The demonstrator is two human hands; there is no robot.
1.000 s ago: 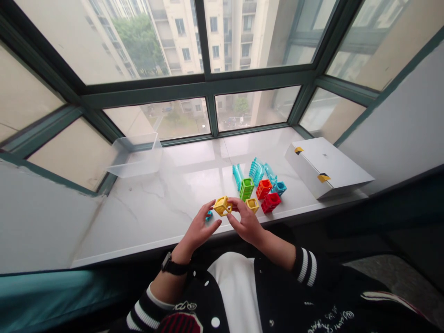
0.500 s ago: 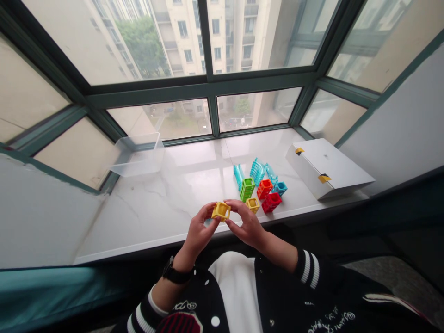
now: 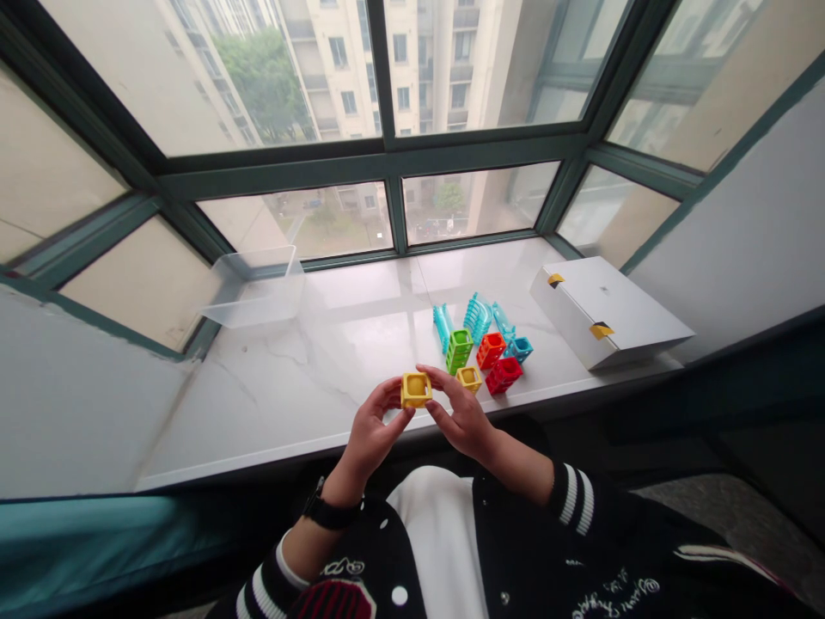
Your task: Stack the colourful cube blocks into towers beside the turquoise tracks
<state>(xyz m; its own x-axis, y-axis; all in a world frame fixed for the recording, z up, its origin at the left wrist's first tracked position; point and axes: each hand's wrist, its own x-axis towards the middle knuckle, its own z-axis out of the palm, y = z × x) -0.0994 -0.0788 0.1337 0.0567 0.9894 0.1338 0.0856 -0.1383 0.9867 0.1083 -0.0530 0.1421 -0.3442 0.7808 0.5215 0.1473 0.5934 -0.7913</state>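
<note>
Between my two hands is a yellow cube-shaped block [image 3: 416, 390] with a round opening, held above the front edge of the sill. My left hand [image 3: 375, 430] grips its left side, fingers behind and thumb at the lower front. From the other side, the fingers and thumb of my right hand [image 3: 462, 416] close on it. Just beyond my right hand stands a second yellow block [image 3: 468, 379]. Around it are a green block tower [image 3: 460, 351], a red block [image 3: 504, 376], an orange-red block [image 3: 491, 351] and a blue block [image 3: 519, 349].
Behind the blocks lie clear turquoise track pieces: a straight one [image 3: 443, 327], a curved one [image 3: 478, 318] and another [image 3: 504, 321]. A white box [image 3: 619, 301] stands at the right, a transparent plastic bin [image 3: 258, 297] at the left. Windows border the marble sill [image 3: 309, 370].
The yellow block in my hands has turned so that its round opening faces me more squarely. It has shifted slightly to the right and up.
</note>
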